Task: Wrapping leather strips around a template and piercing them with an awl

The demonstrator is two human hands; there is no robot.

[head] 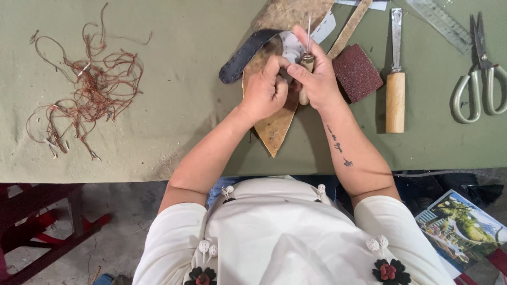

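1. The right hand [317, 79] grips a wooden-handled awl [307, 58], needle pointing up, at upper centre.
2. The left hand [266, 89] pinches a dark strap [244, 55] against a tan leather piece [274, 129].
3. To the right lie a sanding block [357, 72], a knife [395, 79] and scissors [480, 74].
4. A thread tangle [90, 89] sits at upper left.

dark leather strap [244, 54] with pale stitch holes along its edge, curving up off a pointed tan leather board [274, 129] on the green table. thin metal awl [308, 39], wooden handle, stands upright, needle pointing up.
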